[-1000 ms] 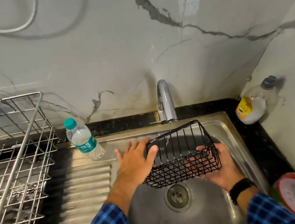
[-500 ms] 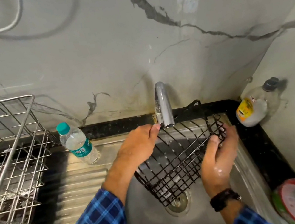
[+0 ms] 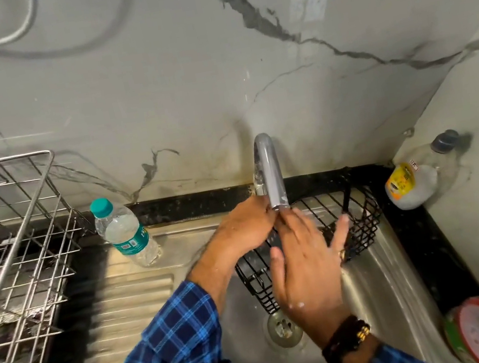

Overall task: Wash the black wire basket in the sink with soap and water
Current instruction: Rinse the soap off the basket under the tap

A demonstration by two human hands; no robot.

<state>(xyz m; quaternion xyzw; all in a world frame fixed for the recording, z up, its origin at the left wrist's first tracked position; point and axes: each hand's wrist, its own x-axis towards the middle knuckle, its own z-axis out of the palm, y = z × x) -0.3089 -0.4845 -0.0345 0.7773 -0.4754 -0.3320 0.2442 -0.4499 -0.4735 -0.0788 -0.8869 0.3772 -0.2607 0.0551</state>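
Half a second before, the right hand (image 3: 307,265) gripped the black wire basket (image 3: 363,217). Here it had let go, fingers straight and spread beneath the tap (image 3: 270,172). The basket lay in the sink (image 3: 386,277), against its far right wall. The left hand (image 3: 243,228) stayed at the tap, its fingers' hold not discernible. Probably the water was being adjusted for rinsing.

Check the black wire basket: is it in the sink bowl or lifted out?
In. The black wire basket lies inside the steel sink basin, under the faucet, its near end beside the drain.
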